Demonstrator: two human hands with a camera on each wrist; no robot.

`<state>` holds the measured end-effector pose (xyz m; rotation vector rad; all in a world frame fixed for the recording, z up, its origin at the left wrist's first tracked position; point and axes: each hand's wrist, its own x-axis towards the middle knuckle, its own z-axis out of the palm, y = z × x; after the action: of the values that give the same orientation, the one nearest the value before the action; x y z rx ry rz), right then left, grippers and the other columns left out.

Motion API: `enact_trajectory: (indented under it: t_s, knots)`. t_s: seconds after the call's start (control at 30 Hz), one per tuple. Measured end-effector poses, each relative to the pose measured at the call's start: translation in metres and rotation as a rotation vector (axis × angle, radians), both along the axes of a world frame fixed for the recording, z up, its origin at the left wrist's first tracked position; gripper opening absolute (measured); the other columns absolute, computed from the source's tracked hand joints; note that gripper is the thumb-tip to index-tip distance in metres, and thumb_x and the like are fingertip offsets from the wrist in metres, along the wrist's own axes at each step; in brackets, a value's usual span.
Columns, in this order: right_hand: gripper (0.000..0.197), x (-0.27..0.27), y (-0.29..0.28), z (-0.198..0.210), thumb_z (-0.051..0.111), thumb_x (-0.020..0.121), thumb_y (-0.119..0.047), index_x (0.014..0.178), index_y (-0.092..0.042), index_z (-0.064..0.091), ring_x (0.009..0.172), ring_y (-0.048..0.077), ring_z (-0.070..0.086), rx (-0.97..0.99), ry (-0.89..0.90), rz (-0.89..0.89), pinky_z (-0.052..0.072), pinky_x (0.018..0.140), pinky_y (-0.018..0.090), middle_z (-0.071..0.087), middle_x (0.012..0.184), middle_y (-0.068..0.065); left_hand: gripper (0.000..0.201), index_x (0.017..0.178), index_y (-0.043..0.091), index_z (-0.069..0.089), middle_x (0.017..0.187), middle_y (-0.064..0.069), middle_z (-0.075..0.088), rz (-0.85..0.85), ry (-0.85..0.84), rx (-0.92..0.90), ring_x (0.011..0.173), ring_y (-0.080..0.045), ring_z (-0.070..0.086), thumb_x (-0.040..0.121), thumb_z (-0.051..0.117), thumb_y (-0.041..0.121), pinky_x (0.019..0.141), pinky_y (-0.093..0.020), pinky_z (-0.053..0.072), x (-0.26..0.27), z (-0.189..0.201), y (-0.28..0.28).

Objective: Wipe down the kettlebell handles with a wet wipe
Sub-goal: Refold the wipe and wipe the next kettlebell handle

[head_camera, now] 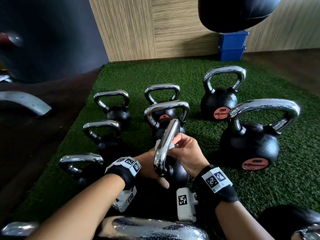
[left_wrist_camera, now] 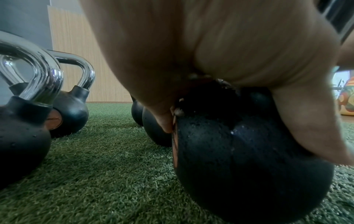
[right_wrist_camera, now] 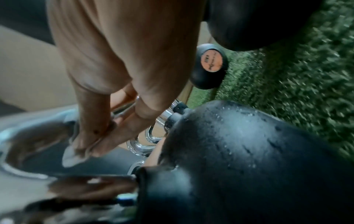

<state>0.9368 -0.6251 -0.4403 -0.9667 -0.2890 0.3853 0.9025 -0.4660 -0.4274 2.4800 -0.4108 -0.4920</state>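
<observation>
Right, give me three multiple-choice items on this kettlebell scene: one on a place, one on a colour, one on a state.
1. The black kettlebells with chrome handles stand on: A green artificial turf, B a wooden bench, C a steel rack.
2. The plastic crate by the wood-panelled wall is: A red, B blue, C yellow.
3. The person's right hand: A hangs idle, B pinches a white wet wipe against a chrome handle, C lifts the crate.

A: green artificial turf lies under every bell.
B: the blue plastic crate sits at the wall.
B: the right hand presses the white wet wipe to the tilted kettlebell's chrome handle.
</observation>
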Motion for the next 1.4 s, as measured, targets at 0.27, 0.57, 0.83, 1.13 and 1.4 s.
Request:
enact_trajectory:
  t_s: [0.27, 0.57, 0.83, 1.13, 1.4]
  knots:
    - [0.034, 0.014, -0.006, 0.004, 0.087, 0.058, 0.002, 0.064, -0.022, 0.063, 0.076, 0.028, 0.075, -0.402, -0.205, -0.37, 0.062, 0.075, 0.048, 0.076, 0.079, 0.012, 0.077, 0.131, 0.018, 0.061, 0.12, 0.015, 0.046, -0.029, -0.062, 0.06, 0.124, -0.006, 0.041, 0.063, 0.097, 0.028, 0.092, 0.008, 0.019, -0.002, -0.002, 0.003]
    - [0.022, 0.026, -0.004, 0.015, 0.081, 0.074, -0.007, 0.071, -0.011, 0.06, 0.066, 0.029, 0.071, -0.776, -0.347, -0.572, 0.059, 0.062, 0.05, 0.072, 0.07, 0.005, 0.067, 0.13, 0.02, 0.065, 0.139, 0.005, 0.056, -0.051, -0.054, 0.074, 0.128, -0.003, 0.038, 0.07, 0.094, 0.028, 0.11, -0.013, 0.02, -0.004, 0.006, 0.001]
    - [0.02, 0.038, 0.006, 0.013, 0.078, 0.069, -0.013, 0.066, -0.015, 0.058, 0.062, 0.027, 0.073, -0.754, -0.061, -0.577, 0.061, 0.06, 0.041, 0.072, 0.061, 0.007, 0.093, 0.137, 0.019, 0.055, 0.139, 0.002, 0.05, 0.005, -0.025, 0.031, 0.14, -0.022, 0.043, 0.057, 0.101, 0.03, 0.118, -0.031, 0.036, -0.004, 0.009, 0.0]
    - [0.034, 0.041, 0.016, 0.017, 0.067, 0.076, -0.029, 0.048, -0.016, 0.052, 0.037, 0.011, 0.063, -0.888, 0.086, -0.491, 0.056, 0.046, 0.022, 0.063, 0.04, 0.001, 0.097, 0.139, 0.025, 0.054, 0.132, 0.018, 0.048, 0.021, -0.083, 0.063, 0.129, -0.007, 0.052, 0.055, 0.101, 0.036, 0.104, -0.014, 0.039, -0.006, 0.011, 0.004]
    - [0.033, 0.032, 0.015, 0.022, 0.073, 0.078, -0.035, 0.092, -0.01, 0.057, 0.086, 0.035, 0.073, -1.099, -0.048, -0.426, 0.06, 0.081, 0.045, 0.071, 0.095, 0.012, 0.037, 0.128, 0.036, 0.055, 0.119, -0.005, 0.071, 0.08, -0.066, 0.438, 0.105, -0.024, 0.069, 0.093, 0.065, 0.032, 0.085, -0.027, 0.055, -0.01, 0.053, 0.018]
